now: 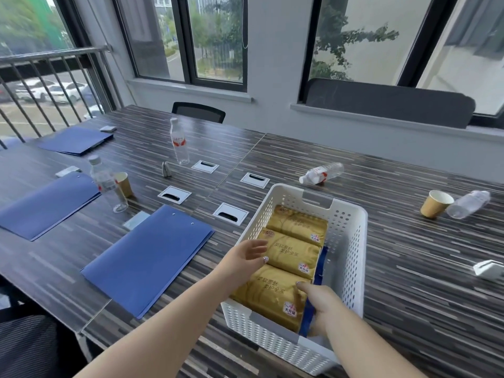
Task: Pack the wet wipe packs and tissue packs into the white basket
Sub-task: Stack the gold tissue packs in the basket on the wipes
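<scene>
A white perforated basket stands on the striped table in front of me. Three gold tissue packs lie in a row inside it: the far one, the middle one and the near one. Blue packs show along the basket's right inner side, mostly hidden. My left hand hovers over the basket's left rim with relaxed fingers, touching the edge of the middle pack. My right hand reaches inside the basket; its thumb lies on the near gold pack and its fingers are hidden below, beside the blue packs.
Blue folders lie left of the basket. Water bottles stand or lie on the table, with paper cups and cable grommets. A white clip-like object sits at the right.
</scene>
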Demonstrator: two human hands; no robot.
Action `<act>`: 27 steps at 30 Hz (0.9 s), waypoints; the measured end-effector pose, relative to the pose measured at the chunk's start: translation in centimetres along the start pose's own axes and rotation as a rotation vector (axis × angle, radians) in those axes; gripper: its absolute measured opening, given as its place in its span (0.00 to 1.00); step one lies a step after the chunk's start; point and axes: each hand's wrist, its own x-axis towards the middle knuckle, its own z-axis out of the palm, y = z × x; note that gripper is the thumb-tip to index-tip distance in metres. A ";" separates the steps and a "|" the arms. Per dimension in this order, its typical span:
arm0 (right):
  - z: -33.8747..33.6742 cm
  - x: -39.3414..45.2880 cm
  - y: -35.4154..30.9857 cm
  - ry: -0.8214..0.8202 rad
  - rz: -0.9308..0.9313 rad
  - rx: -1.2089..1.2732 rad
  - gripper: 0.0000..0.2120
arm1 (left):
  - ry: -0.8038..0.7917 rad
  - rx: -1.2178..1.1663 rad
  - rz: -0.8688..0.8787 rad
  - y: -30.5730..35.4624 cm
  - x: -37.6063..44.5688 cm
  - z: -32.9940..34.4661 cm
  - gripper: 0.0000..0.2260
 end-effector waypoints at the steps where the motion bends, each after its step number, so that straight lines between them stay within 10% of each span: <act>1: -0.2 -0.3 -0.1 0.014 -0.072 0.008 0.15 | -0.010 0.008 0.035 0.1 -0.2 0.0 0.18; 10: 1.1 -8.8 -3.2 -0.074 -0.767 -0.395 0.11 | 0.106 0.700 0.531 0.4 -0.8 -4.7 0.14; 17: 4.3 -9.3 -0.2 -0.222 -0.797 -1.104 0.23 | -0.110 1.358 0.775 -0.7 0.7 -7.5 0.22; 27: 3.7 -9.1 0.7 -0.184 -0.961 -1.294 0.17 | -0.132 1.593 0.852 -1.2 0.3 -7.6 0.19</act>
